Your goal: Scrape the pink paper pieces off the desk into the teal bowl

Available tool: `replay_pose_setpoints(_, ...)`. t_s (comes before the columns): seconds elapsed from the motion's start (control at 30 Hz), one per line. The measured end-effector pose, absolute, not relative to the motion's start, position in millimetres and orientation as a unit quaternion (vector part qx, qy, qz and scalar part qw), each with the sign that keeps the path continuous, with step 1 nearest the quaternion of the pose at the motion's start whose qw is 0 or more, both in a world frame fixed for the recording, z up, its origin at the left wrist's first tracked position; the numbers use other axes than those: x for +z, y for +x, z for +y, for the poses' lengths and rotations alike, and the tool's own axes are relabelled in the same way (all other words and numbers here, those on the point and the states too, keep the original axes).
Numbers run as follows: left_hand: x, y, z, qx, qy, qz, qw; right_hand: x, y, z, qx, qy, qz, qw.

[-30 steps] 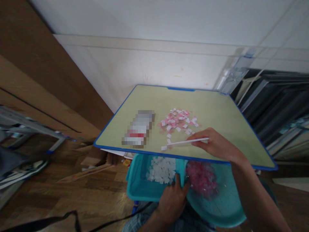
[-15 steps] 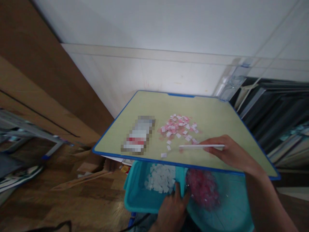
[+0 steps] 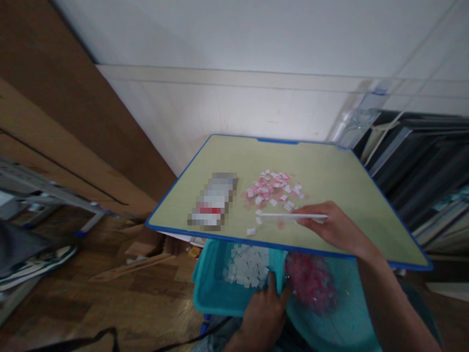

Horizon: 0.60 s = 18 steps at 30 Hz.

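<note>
My right hand (image 3: 335,227) is closed around a slim white stick (image 3: 286,216), held nearly level just above the table. The stick's free end points left, close to a few loose white paper squares (image 3: 259,220). Beyond it spreads a pile of small pink and white squares (image 3: 271,187), with pink stains around them. Lower down, my left hand (image 3: 263,313) pinches the adjoining rims of two teal tubs, index finger on the left side and thumb on the right. White squares (image 3: 246,264) fill part of the left tub (image 3: 220,303); a pink-red clump (image 3: 311,283) sits in the right tub (image 3: 351,318).
The folding table (image 3: 322,166) has a blue edge and stands against a white wall. A blurred-out flat object (image 3: 214,200) lies on its left side. Dark panels (image 3: 421,146) stack at the right. Cardboard (image 3: 146,247) and someone's shoe (image 3: 44,266) are on the floor at left.
The right hand and stick have shifted left and slightly up, over the loose squares. My left hand stays at the tub rims. The whole view has shifted slightly.
</note>
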<state>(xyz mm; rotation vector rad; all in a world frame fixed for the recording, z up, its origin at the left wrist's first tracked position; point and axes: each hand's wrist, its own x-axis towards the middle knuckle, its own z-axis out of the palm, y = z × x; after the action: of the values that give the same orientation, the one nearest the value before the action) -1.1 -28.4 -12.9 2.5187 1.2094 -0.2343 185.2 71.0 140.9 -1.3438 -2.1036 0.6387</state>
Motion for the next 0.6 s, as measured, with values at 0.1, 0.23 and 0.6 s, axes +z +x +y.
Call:
replay_pose_setpoints(0.1, -15.2, -1.4, -28.8, -0.075, 0.887, 0.426, 0.163, 137.0, 177.4, 76.0, 0.262, -0.493, -0.783, 0.273)
replay_pose_setpoints(0.23, -19.1, -1.5, -29.6, -0.066, 0.891, 0.422, 0.156, 134.2, 177.2, 83.5, 0.232, -0.500, -0.784, 0.286)
replay_pose_setpoints(0.6, -17.4, -2.4, -29.9, -0.048, 0.895, 0.420, 0.145, 130.2, 183.2, 82.2, 0.225, -0.509, -0.779, 0.290)
